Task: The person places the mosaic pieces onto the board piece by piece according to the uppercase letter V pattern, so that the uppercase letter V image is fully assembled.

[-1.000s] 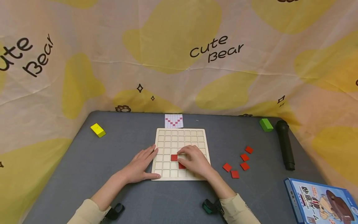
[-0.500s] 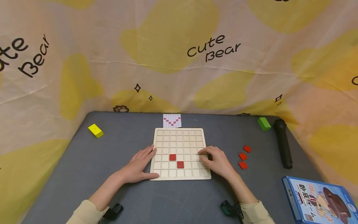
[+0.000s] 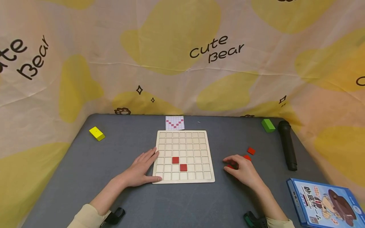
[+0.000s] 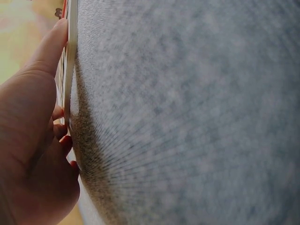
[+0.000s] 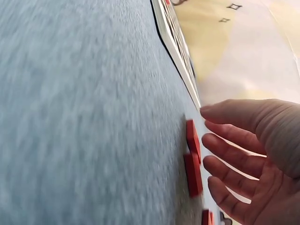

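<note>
A pale square grid board (image 3: 196,174) lies mid-table, with two red square tiles, one tile (image 3: 175,160) diagonally up-left of the other tile (image 3: 183,167). My left hand (image 3: 141,167) rests at the board's left edge, fingers straight along the side and thumb near the lower left corner. To the right of the board, my right hand (image 3: 242,169) hovers over loose red tiles, partly hiding them. In the right wrist view its thumb and fingers are spread with nothing between them, close beside two touching red tiles (image 5: 193,174).
Behind the board lies a small pattern card (image 3: 175,123) with a pink V of squares. A yellow block (image 3: 97,133) is at far left. On the right are a green block (image 3: 268,125), a black microphone (image 3: 288,145) and a blue game box (image 3: 325,202). A printed cloth (image 3: 171,57) hangs behind.
My right hand has left the lower red tile on the board and moved right, off the board, to the loose red tiles. The left hand has stayed at the board's edge.
</note>
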Tool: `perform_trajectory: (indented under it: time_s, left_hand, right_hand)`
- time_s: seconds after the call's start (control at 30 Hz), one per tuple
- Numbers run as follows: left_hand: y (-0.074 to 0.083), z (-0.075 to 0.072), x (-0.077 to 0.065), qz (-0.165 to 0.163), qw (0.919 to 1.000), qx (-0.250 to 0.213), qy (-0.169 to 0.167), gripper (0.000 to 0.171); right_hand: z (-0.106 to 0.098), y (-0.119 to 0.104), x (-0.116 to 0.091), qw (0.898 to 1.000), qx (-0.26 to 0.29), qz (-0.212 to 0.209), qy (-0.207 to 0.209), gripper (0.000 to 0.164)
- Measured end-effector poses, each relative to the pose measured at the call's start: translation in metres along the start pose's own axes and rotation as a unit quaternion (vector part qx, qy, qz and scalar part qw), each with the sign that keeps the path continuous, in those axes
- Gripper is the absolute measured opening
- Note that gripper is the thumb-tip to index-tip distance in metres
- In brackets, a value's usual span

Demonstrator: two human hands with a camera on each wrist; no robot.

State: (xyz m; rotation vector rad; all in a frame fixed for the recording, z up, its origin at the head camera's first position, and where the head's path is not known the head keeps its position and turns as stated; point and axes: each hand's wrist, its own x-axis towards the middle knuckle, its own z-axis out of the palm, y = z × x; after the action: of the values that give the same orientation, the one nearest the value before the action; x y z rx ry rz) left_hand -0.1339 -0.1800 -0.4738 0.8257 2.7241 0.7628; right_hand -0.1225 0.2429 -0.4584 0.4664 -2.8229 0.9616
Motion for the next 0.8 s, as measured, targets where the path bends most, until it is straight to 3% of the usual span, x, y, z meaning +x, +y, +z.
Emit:
perform_trajectory:
  time_s: [0.2, 0.8]
  left_hand:
    - [-0.001, 0.0006, 0.0005, 0.0, 1.0, -0.001, -0.001, 0.1]
    - [-0.0002, -0.0001, 0.0014, 0.0, 1.0, 0.002, -0.003, 0.101]
  right_hand:
    - [-0.0075, 0.0015, -0.0068, 1.0, -0.003, 0.0, -0.011, 0.027]
    - [-0.0015, 0.0071, 0.0022, 1.0, -0.021, 0.004, -0.013, 0.031]
